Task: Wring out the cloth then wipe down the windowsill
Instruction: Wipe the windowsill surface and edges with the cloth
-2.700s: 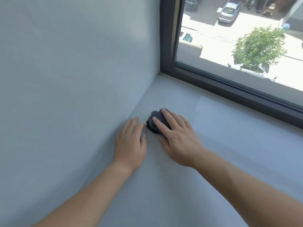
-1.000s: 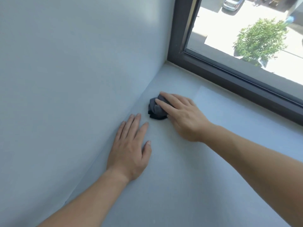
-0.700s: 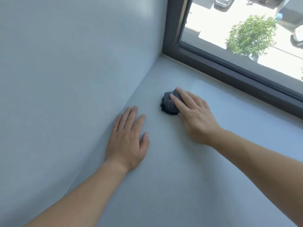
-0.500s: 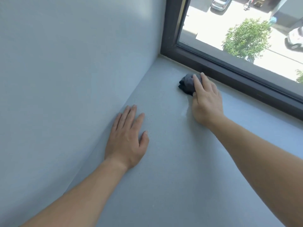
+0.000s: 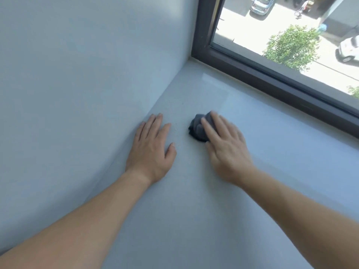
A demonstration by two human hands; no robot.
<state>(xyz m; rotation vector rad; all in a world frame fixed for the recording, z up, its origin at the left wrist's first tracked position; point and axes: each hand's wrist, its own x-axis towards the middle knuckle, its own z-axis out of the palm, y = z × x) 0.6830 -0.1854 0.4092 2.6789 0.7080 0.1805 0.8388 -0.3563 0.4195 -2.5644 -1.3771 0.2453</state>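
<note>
Near the left end of the windowsill (image 5: pixel 272 171), close to where it meets the side wall (image 5: pixel 87 74), we press a bunched dark grey cloth (image 5: pixel 195 129) onto the pale surface with our right hand (image 5: pixel 225 146); its fingers (image 5: pixel 208 130) lie straight over the top of the cloth, not curled round it, and the hand is slightly blurred; the cloth shows past the fingertips, well short of the dark window frame (image 5: pixel 272 78); our left hand (image 5: pixel 150 150) rests palm down on the sill near the cloth but apart from it, fingers straight, thumb spread, holding nothing, its outer edge along the line where sill meets wall; both bare forearms reach in from the near side; a glossy patch of light lies on the sill towards the corner under the frame; through the glass we see a sunlit street below, a green tree (image 5: pixel 291 45) and two cars, one silver (image 5: pixel 261 4), one white (image 5: pixel 349 48).
</note>
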